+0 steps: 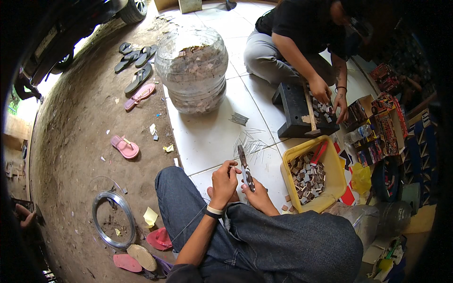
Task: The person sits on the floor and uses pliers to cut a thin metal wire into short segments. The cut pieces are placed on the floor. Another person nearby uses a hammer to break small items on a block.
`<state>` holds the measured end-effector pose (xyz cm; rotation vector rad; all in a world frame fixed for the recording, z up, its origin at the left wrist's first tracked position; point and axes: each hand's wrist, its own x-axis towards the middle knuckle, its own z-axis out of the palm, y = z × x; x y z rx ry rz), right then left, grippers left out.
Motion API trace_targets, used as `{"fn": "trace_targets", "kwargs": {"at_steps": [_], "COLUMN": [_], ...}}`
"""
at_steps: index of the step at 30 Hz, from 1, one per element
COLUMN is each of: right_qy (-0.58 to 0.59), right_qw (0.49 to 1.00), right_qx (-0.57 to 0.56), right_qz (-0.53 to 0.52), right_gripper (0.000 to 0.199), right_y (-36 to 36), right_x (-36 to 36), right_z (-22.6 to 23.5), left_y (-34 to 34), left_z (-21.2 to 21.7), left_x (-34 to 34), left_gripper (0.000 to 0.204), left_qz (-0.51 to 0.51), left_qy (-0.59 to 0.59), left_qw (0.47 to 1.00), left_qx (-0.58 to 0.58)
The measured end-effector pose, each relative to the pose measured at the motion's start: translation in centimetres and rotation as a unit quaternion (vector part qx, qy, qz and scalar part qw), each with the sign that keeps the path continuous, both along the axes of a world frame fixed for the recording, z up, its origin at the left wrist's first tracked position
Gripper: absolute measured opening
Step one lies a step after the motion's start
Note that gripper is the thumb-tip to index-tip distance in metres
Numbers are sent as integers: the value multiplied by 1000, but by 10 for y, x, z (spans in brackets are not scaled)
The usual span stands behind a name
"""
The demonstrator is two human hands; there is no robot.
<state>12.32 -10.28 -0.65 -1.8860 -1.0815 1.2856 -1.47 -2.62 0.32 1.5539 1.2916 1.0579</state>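
Note:
My right hand [260, 197] grips dark-handled pliers [245, 165], their jaws pointing up and away from me. Close beside them on the left is my left hand [223, 185], its fingers bent and closed on a thin wire [189, 226]. That wire runs down across my left knee; its end at the fingers is too fine to make out. Past the pliers, loose cut wire pieces [251, 143] lie scattered on the white tiles. A small bundle of straight wires [239, 119] sits a little farther off.
A wire coil [113, 220] lies on the dirt at left, near sandals [125, 147]. A large clear plastic jar [193, 70] stands ahead. At right is a yellow basin [336, 181] of small square pieces. Beyond it, another person's hands [340, 104] work at a black stool [299, 111].

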Motion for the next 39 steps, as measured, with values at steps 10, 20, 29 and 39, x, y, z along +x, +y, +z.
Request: {"fn": "trace_targets", "kwargs": {"at_steps": [10,20,29,39], "right_qy": [-93,-132,-12,-58], "right_qw": [995,990,998,989], "right_qx": [-26,14,40,88], "right_qz": [2,-40,44,-106], "right_gripper": [32,37,25,27], "right_y": [3,1,-16,3], "right_x": [0,16,8,19], "right_z": [5,-5,1,-30], "left_y": [-2,-1,1,-3], "left_z": [0,2,2,-6], "left_x": [3,-4,-4,5], "left_gripper": [20,20,19,13], "left_qz": [-9,11,27,23], "left_qy": [22,34,15,28], "left_qw": [1000,998,998,999], "left_qx": [-21,-49,-51,-8]}}
